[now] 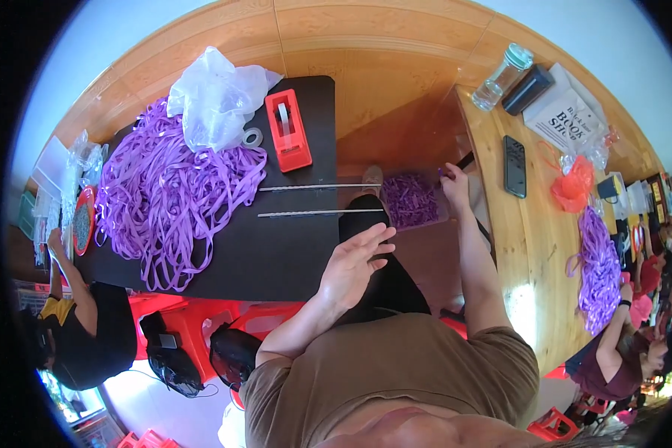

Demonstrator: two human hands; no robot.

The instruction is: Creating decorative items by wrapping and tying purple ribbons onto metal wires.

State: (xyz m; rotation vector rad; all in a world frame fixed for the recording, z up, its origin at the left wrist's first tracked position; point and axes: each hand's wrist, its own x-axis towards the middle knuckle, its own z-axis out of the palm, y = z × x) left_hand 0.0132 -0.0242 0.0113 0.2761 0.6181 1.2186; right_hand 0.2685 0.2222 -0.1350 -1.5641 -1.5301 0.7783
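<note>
Ribbon pieces (409,200) – purple, heaped – pinched by right hand (454,181); left hand (353,263) fingers apart.

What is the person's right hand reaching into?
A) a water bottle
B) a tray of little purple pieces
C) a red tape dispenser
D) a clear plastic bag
B: the right hand has its fingers at the edge of the tray of little purple pieces, while the left hand is held open over the lap.
</note>
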